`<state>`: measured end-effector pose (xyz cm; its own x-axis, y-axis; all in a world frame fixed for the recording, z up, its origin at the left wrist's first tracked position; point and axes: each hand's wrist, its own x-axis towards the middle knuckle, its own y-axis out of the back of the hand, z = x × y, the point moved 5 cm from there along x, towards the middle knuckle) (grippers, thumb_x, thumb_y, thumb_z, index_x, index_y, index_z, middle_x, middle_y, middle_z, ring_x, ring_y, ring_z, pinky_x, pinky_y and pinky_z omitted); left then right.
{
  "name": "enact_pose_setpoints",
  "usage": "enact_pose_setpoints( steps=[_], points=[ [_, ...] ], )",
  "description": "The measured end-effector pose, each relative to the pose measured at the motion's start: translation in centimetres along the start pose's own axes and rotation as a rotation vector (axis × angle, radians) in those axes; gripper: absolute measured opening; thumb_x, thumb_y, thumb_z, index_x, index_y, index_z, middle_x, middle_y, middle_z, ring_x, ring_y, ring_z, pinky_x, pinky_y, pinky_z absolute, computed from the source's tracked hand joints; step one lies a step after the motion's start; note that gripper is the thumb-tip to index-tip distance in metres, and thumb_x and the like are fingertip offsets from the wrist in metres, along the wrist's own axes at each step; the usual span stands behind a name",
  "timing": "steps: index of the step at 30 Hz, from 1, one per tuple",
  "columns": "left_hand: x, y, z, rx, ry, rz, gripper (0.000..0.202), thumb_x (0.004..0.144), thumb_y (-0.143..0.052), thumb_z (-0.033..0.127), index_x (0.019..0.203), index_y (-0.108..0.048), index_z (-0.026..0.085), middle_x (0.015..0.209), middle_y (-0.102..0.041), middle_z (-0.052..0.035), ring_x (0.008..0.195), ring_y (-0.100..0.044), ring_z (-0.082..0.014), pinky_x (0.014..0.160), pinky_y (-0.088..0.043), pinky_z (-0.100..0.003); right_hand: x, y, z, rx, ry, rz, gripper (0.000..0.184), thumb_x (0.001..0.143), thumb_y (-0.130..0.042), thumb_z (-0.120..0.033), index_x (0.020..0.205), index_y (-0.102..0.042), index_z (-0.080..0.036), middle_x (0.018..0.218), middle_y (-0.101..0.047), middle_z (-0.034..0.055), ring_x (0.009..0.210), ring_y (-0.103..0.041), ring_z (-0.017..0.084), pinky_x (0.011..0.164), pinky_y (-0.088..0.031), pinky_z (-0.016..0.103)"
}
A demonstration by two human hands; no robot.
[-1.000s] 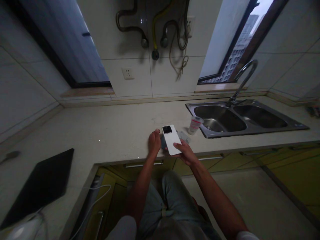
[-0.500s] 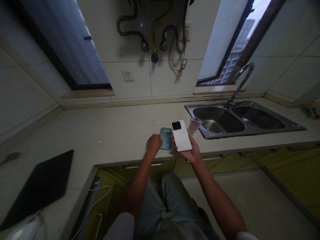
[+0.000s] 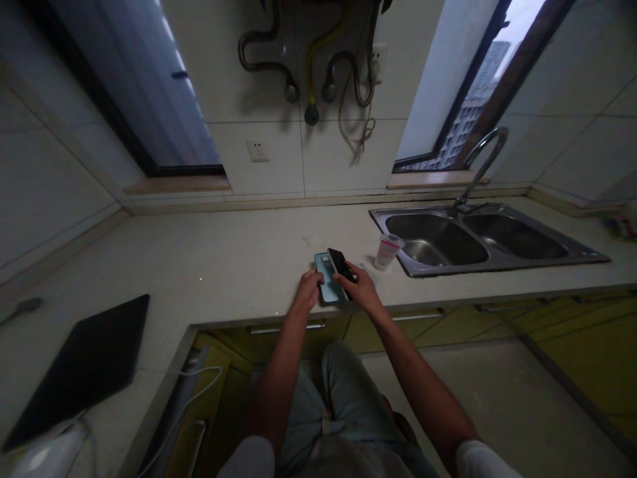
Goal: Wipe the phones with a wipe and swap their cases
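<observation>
Head view | left hand (image 3: 309, 291) pinches left edge of case (image 3: 329, 288) | case near front of counter (image 3: 249, 259) | phone (image 3: 338, 261) tilted over case's right side | right hand (image 3: 362, 289) grips phone | step: apparently fitting phone to case; next likely needs edges aligned

- dim daylight fills two windows (image 3: 144, 86) flanking a tiled wall (image 3: 318, 159)
- a steel sink (image 3: 580, 249) sits in a pale counter (image 3: 239, 259)
- yellowish cabinets (image 3: 587, 345) stand above a pale floor (image 3: 468, 392)
</observation>
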<state>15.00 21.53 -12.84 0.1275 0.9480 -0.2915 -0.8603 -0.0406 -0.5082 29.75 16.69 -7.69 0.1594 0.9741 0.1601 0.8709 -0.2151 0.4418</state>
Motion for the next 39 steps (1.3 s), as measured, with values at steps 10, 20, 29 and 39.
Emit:
enact_pose_setpoints(
  steps=[10,20,29,39],
  points=[
    [-0.5,-1.7,-1.4,-0.39,0.174,-0.115,0.023,0.073,-0.056,0.028,0.086,-0.068,0.013,0.069,-0.067,-0.0067,0.063,-0.064,-0.0191,0.071,-0.053,-0.033,-1.1,-1.3,-2.0,-0.483,0.045,-0.102,0.061,0.084,-0.065,-0.053,0.134,-0.062,-0.017,0.119,-0.061,0.0179,0.101,-0.065,0.027,0.09,-0.049,0.034],
    [-0.7,-2.0,-1.8,-0.418,0.199,-0.133,0.069,0.089,-0.037,0.073,0.093,-0.07,0.013,0.078,-0.07,-0.0119,0.076,-0.07,-0.0232,0.077,-0.056,-0.036,-2.1,-0.9,-4.5,-0.691,0.088,-0.265,0.056,0.083,-0.069,-0.051,0.128,-0.065,-0.018,0.124,-0.054,0.019,0.099,-0.066,0.028,0.085,-0.049,0.034],
    [-0.8,-1.8,-2.2,-0.455,0.185,-0.043,0.079,0.088,-0.02,0.079,0.085,-0.069,0.016,0.077,-0.07,-0.0122,0.087,-0.07,-0.0267,0.081,-0.055,-0.038,-1.7,-1.4,-6.3,-0.748,0.12,-0.318,0.046,0.091,-0.056,-0.055,0.111,-0.072,-0.017,0.105,-0.063,0.0163,0.088,-0.066,0.025,0.079,-0.048,0.031],
    [-1.3,-1.7,-2.2,-0.47,0.182,-0.108,0.086,0.085,-0.018,0.082,0.088,-0.071,0.015,0.082,-0.071,-0.0147,0.093,-0.07,-0.0276,0.083,-0.055,-0.039,-1.8,-1.4,-6.4,-0.797,0.114,-0.307,0.041,0.09,-0.056,-0.051,0.106,-0.075,-0.018,0.102,-0.065,0.0169,0.085,-0.068,0.026,0.071,-0.048,0.033]
  ],
)
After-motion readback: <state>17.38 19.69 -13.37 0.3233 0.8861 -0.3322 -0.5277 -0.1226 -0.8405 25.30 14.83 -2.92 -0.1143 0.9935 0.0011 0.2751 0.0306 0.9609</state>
